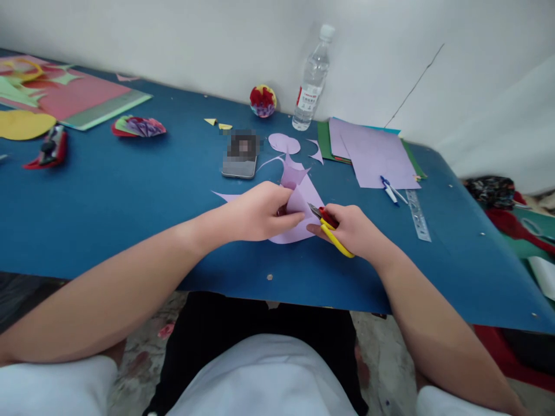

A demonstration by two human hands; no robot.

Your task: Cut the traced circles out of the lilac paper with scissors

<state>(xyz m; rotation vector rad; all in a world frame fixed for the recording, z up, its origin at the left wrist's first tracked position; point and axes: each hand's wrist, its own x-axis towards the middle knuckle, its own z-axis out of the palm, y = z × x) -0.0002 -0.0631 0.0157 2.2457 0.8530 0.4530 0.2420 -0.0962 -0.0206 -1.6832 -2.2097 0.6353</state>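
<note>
My left hand [264, 211] pinches a curled sheet of purple paper [298, 200] between thumb and fingers. In my right hand [356, 229] is a pair of scissors [337, 240] with yellow and red handles, its blades at the right edge of the held paper. How far the blades are parted is too small to tell. Purple offcuts [291, 173] with pointed corners lie just behind the paper. Purple cut rounds [284, 143] rest farther back, beside a phone [241, 155].
A water bottle [311, 81] and a colourful paper ball [262, 101] stand by the wall. Purple sheets [377, 153], pens [390, 190] and a clear ruler [418, 216] are at right. At left are a red stapler [52, 147], a folded paper ornament [139, 126] and coloured sheets [87, 95] on the blue table [143, 202].
</note>
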